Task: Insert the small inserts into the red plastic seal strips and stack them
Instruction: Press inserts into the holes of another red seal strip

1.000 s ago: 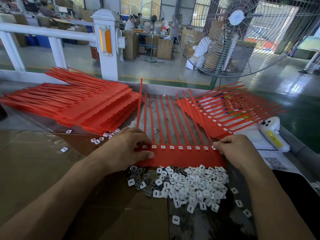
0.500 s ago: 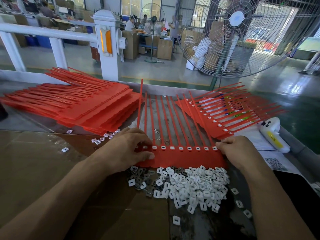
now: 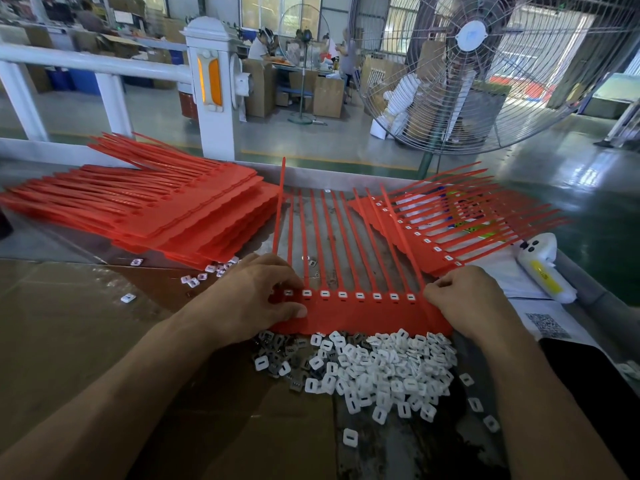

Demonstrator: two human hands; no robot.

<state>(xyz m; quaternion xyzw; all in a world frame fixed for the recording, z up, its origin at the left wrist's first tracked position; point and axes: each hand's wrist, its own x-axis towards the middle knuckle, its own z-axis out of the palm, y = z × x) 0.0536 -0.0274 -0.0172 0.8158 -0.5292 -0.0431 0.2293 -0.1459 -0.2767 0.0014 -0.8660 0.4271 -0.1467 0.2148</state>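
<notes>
A red seal strip sheet lies flat in front of me, its tails pointing away, with a row of white inserts seated in its heads. My left hand grips its left end, thumb on top. My right hand has its fingers curled over the right end of the sheet. A heap of loose white inserts lies just below the sheet. A tall stack of red sheets sits at the left and a smaller stack with inserts at the right.
A few stray inserts lie on the brown cardboard to the left. A white handheld device and a paper with a QR code lie at the right. A large fan stands beyond the table's far edge.
Both hands stay on the ends of the sheet with only slight shifts. The sheet has not visibly moved.
</notes>
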